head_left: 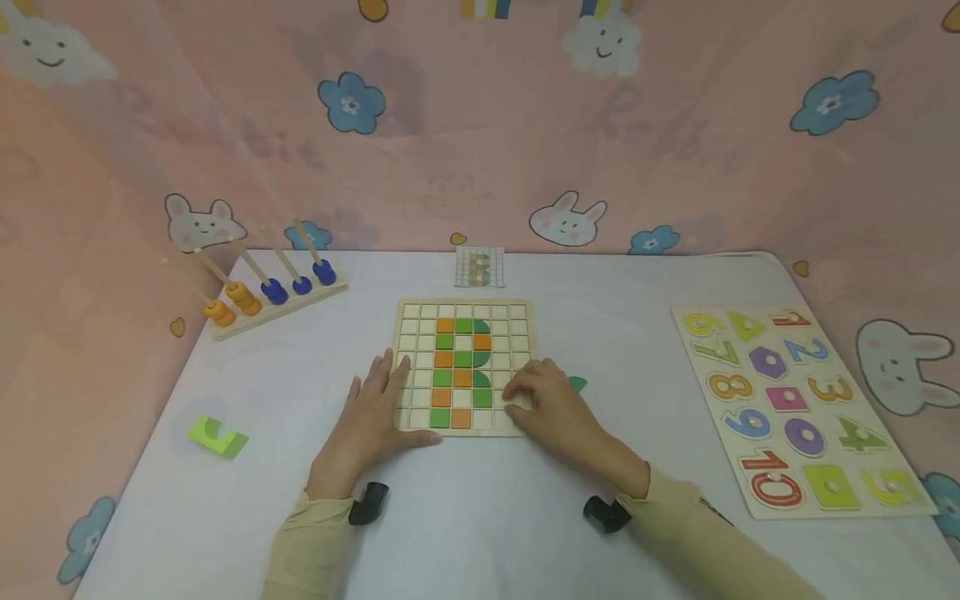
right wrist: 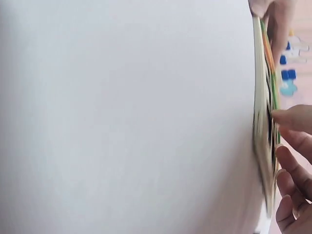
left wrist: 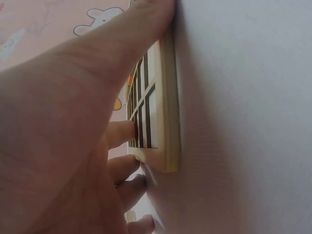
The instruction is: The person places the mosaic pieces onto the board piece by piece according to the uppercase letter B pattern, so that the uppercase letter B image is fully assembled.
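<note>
A square wooden grid board (head_left: 498, 423) lies mid-table in the head view. Orange and green tiles (head_left: 462, 359), some with a rounded side, form a letter B on it. My left hand (head_left: 372, 421) rests along the board's left edge, fingers spread, thumb by the front edge. Over the right part of the board, my right hand (head_left: 558, 412) has bent fingers, thumb and index tips close together. In the right wrist view its thumb (right wrist: 295, 118) touches the board; no piece shows between the fingertips. A green leaf-shaped piece (head_left: 577, 383) lies beside that hand.
A small pattern card (head_left: 479, 267) lies behind the board. To the back left stands a peg stand (head_left: 279, 310) with orange and blue beads. A light-green curved block (head_left: 218, 437) is at the left. A number and shape puzzle board (head_left: 720, 433) covers the right side.
</note>
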Available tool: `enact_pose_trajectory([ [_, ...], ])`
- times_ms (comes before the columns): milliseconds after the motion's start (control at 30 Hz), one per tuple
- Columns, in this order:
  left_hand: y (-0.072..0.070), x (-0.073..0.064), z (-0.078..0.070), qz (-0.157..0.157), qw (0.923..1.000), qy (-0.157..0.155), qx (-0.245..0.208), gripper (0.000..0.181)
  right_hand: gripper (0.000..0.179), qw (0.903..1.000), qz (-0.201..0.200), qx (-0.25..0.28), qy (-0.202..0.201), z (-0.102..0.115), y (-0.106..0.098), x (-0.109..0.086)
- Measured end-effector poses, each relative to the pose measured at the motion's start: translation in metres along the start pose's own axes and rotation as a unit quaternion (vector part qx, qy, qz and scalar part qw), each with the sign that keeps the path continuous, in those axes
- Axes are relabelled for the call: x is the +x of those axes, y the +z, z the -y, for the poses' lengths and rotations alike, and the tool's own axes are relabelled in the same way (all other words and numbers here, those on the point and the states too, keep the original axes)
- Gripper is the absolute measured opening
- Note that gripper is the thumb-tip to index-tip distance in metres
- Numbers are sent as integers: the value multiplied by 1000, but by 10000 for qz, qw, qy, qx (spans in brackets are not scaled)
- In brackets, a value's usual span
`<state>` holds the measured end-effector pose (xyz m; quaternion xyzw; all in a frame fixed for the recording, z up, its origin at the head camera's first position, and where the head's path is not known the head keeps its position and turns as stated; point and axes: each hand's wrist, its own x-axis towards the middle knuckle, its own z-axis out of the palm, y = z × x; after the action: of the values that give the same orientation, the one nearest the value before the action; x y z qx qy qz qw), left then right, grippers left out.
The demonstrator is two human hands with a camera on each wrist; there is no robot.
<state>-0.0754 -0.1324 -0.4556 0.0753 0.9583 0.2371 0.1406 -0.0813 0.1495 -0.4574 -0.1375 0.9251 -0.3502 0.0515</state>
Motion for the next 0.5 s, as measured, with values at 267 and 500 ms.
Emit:
enact_pose_trajectory([
  [267,0,-1,-1,10,10000,3,-40,126,24,9997,107,124,171,-35,-27,-4],
  [500,1,-1,-1,9,10000,16,-41,127,44,9977,515,-391,178,-50,-54,-9],
])
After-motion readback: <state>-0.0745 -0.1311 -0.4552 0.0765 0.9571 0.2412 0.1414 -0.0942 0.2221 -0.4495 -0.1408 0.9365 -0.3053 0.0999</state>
